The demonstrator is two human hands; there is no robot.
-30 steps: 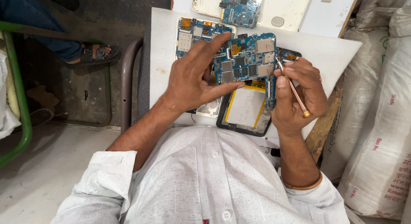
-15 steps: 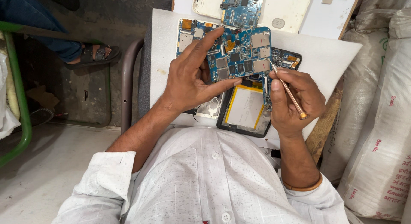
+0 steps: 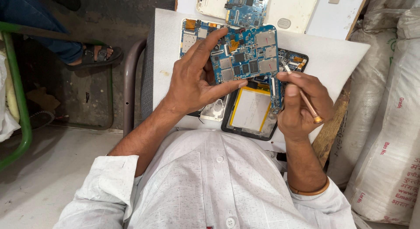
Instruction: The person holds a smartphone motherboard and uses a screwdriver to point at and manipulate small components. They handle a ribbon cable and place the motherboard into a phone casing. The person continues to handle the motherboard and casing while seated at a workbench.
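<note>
Left hand (image 3: 192, 82) grips the blue circuit board (image 3: 247, 54), lifted clear of the opened tablet shell (image 3: 249, 111) w/ yellow-edged battery on the white tabletop (image 3: 332, 58). Right hand (image 3: 302, 106) pinches a slim brass-coloured tool (image 3: 302, 95) (tip at board edge). Board's out; probing looks underway.

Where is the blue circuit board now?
The blue circuit board is held up in the left hand, above the opened tablet, beside the right hand.
</note>
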